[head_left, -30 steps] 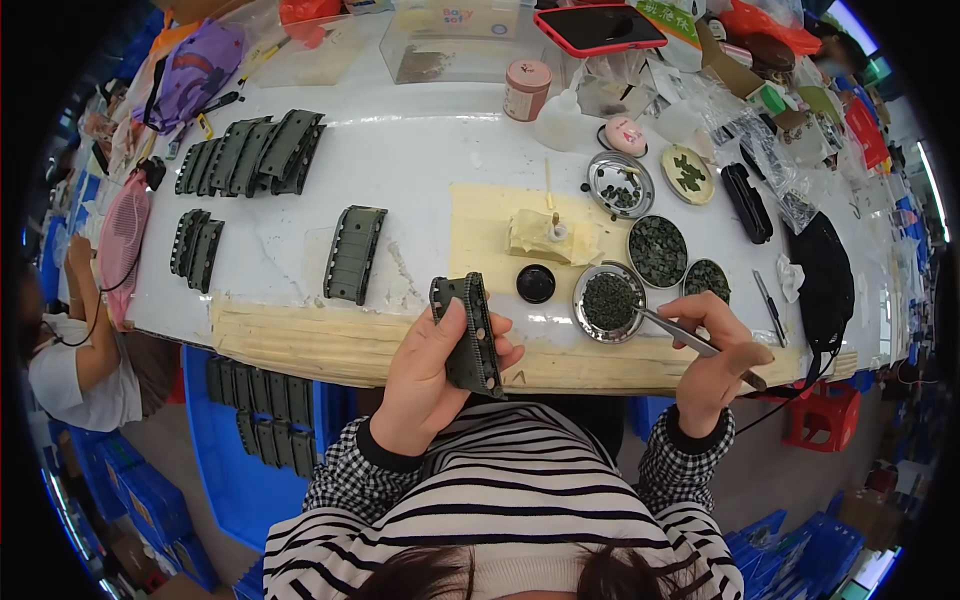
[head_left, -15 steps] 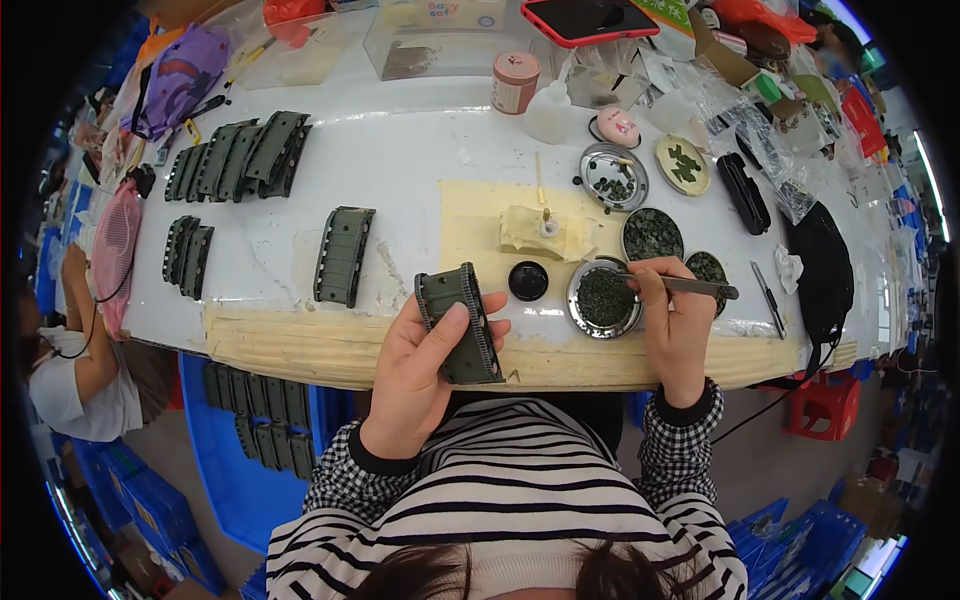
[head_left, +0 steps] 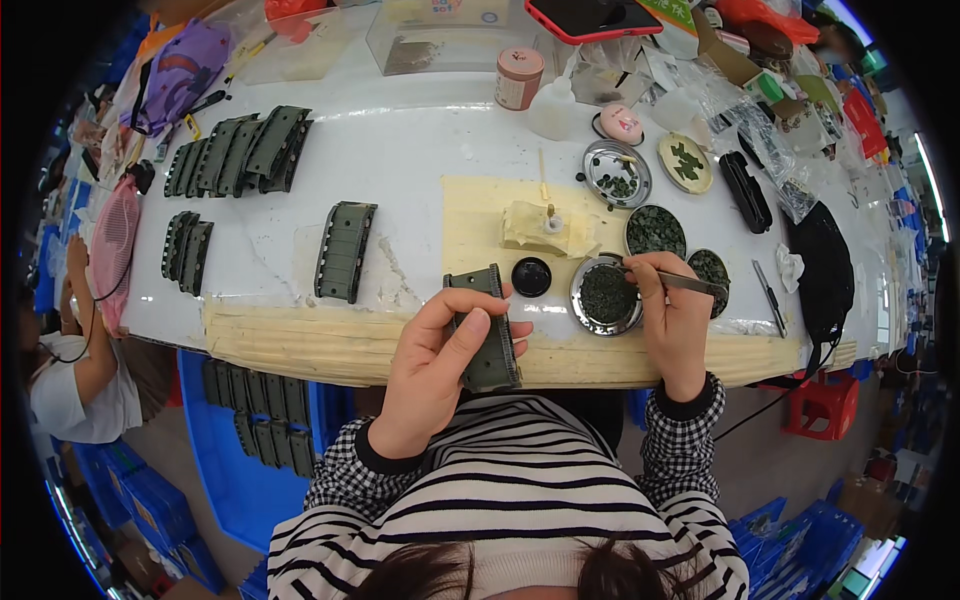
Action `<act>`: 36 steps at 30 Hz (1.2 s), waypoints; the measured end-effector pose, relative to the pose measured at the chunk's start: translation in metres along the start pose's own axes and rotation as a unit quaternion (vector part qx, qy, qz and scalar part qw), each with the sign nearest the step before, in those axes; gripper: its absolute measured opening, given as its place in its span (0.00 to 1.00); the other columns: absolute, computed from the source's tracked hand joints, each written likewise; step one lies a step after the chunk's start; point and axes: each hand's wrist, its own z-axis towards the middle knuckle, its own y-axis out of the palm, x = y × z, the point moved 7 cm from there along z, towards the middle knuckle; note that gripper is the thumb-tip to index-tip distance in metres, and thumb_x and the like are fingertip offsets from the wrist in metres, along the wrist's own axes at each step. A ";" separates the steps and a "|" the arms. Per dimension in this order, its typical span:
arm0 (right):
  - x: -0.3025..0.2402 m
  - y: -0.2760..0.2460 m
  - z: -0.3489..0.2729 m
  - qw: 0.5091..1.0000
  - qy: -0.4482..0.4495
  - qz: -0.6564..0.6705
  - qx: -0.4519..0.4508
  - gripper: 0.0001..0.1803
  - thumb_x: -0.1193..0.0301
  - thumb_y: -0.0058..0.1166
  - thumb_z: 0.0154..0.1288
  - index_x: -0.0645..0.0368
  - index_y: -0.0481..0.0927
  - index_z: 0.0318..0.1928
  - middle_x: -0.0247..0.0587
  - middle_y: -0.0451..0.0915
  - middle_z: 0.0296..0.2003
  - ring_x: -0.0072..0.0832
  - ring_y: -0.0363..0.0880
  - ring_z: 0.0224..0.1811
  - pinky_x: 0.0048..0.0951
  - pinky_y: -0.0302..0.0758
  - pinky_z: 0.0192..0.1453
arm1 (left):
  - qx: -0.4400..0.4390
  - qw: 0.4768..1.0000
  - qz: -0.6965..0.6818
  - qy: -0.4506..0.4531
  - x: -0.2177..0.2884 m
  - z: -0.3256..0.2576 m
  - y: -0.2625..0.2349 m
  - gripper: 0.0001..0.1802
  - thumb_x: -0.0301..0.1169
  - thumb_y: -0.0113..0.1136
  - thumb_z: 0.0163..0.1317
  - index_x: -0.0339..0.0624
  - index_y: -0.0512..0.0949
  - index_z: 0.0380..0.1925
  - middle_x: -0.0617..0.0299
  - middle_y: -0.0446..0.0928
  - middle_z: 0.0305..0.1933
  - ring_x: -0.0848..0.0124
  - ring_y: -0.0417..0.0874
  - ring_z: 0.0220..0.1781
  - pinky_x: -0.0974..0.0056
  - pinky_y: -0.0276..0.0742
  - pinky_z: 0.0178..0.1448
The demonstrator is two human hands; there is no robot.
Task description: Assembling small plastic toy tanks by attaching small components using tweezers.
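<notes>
Currently, the left of the two hands (head_left: 425,370) grips a dark green ribbed piece (head_left: 492,358), thumb across its face and fingers behind, at the near edge of the counter (head_left: 400,150); whether the piece touches that edge cannot be told. The right hand (head_left: 678,325) pinches steel tweezers (head_left: 692,284) between thumb and fingers, tips toward the green granules (head_left: 607,298) in a metal dish (head_left: 580,308). Whether they have caught a granule is too small to tell.

Risks, as judged: too hard a squeeze could flick a granule away; a downward push on the rim could tip the shallow dish. A loose left grip could drop the piece off the edge.

Surroundings: a black pot (head_left: 531,277) sits between the piece and the dish, so a low crossing could knock it. Two containers of green bits, one larger (head_left: 655,231) and one smaller (head_left: 709,280), crowd the right hand's far side; the tweezers' rear end overlaps the smaller in view. A yellow-wrapped block (head_left: 550,232) with an upright peg stands beyond the pot. Another ribbed piece (head_left: 345,252) lies to the left, well apart from the left hand.
</notes>
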 end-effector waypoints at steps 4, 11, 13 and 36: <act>-0.002 -0.003 -0.002 0.999 0.014 0.028 0.012 0.07 0.73 0.54 0.66 0.66 0.80 0.36 0.45 0.79 0.29 0.35 0.76 0.28 0.30 0.72 0.33 | -0.009 1.000 0.010 -0.009 -0.001 0.002 0.002 0.12 0.34 0.44 0.74 0.36 0.71 0.39 0.48 0.69 0.60 0.61 0.82 0.52 0.58 0.82 0.55; -0.002 -0.001 0.001 1.000 0.001 -0.015 -0.002 0.08 0.72 0.54 0.66 0.65 0.80 0.36 0.45 0.79 0.30 0.35 0.77 0.29 0.30 0.72 0.34 | -0.016 1.000 0.004 -0.013 -0.002 0.001 0.003 0.12 0.34 0.45 0.74 0.37 0.69 0.36 0.48 0.70 0.59 0.62 0.82 0.51 0.58 0.82 0.54; -0.002 -0.001 0.001 1.000 -0.002 -0.017 -0.003 0.08 0.72 0.54 0.66 0.65 0.80 0.36 0.45 0.79 0.29 0.35 0.77 0.29 0.30 0.72 0.34 | -0.024 1.000 0.002 -0.011 -0.004 0.001 0.002 0.12 0.34 0.45 0.74 0.37 0.69 0.35 0.48 0.70 0.59 0.62 0.82 0.51 0.58 0.82 0.54; 0.002 -0.003 0.000 0.998 0.041 0.024 0.029 0.08 0.73 0.53 0.68 0.67 0.80 0.36 0.44 0.79 0.27 0.30 0.76 0.26 0.28 0.71 0.31 | -0.034 0.998 -0.036 -0.030 -0.008 0.001 0.006 0.11 0.33 0.48 0.73 0.35 0.72 0.36 0.57 0.71 0.56 0.69 0.81 0.49 0.64 0.80 0.53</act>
